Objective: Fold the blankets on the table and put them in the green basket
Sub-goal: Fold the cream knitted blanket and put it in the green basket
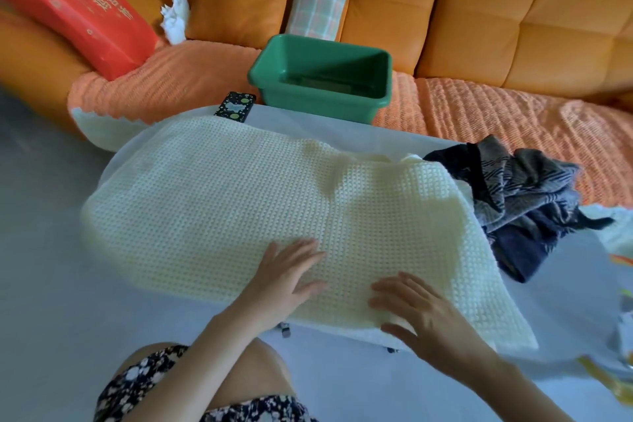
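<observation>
The cream waffle-knit blanket lies spread across the table; left hand and right hand press it, fingers flat and straight.

- We see a big orange sofa with puffy square back parts.
- A bumpy orange cover lies over the sofa's seat.
- A long red box with writing on it leans on the sofa's left end.
- A crumpled white cloth sits against the sofa's back, left of its middle.
- A pale checked cushion leans on the sofa's back near the middle.
- We see smooth grey floor in front of the sofa.
- Soft light falls on the sofa.
</observation>
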The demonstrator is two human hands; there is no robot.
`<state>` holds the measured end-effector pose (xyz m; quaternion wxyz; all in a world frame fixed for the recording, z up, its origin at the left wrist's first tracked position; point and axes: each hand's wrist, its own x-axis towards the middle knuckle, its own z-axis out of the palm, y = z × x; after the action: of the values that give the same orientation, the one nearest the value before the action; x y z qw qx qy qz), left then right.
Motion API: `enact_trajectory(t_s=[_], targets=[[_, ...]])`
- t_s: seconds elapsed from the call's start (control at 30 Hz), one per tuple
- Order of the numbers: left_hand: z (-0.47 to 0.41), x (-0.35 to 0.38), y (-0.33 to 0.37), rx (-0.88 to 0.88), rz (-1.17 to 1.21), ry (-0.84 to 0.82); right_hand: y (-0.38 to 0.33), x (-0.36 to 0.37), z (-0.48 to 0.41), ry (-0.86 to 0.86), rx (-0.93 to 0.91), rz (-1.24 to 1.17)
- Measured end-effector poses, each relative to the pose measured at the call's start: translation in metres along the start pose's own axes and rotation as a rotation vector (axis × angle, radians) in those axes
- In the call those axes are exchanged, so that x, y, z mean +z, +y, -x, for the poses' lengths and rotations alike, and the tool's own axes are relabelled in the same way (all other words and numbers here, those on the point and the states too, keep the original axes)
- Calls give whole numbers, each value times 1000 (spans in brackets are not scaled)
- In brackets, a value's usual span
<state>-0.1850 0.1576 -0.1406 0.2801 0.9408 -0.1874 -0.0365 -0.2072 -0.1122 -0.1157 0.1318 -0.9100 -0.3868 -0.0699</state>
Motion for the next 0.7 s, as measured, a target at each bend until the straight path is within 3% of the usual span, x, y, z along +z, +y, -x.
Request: enact_trajectory(t_s=[0.2,0.27,0.4,0.5,0.6,0.7], targets=[[5,-1,4,14,-37,-40,-4,-13,5,140,7,39],[2,-3,8,-21,29,53,-4,-16,9,175,100,38],[-18,-7,18,-67,75,259,-6,-11,16,69,171,10],[-43,-4,23,-100,-17,229,-1,-22,2,59,231,-132],[-68,7,17,-202,-158,97,21,-45,-35,199,341,-239],[-75,24,7,-199,-299,180,60,-61,-90,183,426,-197]])
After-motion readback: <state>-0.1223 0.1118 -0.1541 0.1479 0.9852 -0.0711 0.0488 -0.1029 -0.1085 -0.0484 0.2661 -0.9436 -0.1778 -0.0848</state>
